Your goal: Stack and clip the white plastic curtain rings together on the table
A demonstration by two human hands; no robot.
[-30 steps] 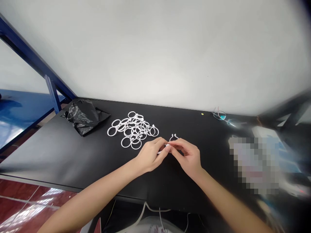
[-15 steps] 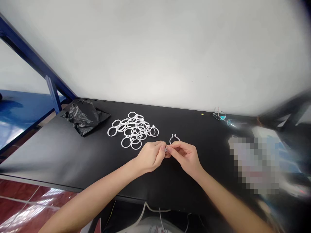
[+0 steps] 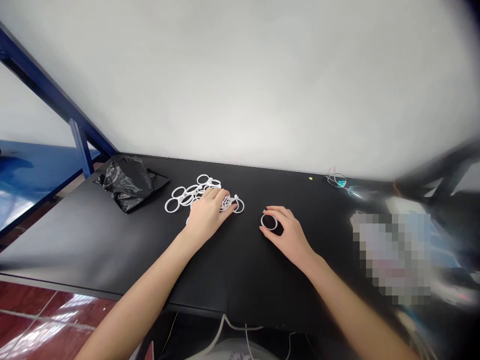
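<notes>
My left hand [image 3: 208, 214] lies on a pile of several white plastic rings [image 3: 183, 196] on the black table [image 3: 112, 240]. Its fingers are stretched out flat over the rings on the pile's right side and hide some of them. My right hand [image 3: 288, 235] rests to the right of the pile. Its thumb and curled fingers close around a single white ring [image 3: 269, 222] that lies on the table.
A crumpled black plastic bag [image 3: 127, 182] lies at the table's back left. A pair of glasses [image 3: 341, 181] sits at the back right near the wall. A blurred-out patch [image 3: 393, 250] covers the right side. A blue frame [image 3: 80, 145] stands at the left.
My hands were pinched together on one ring in front of me. They have parted: the left went up-left onto the pile, the right went forward to the single ring.
</notes>
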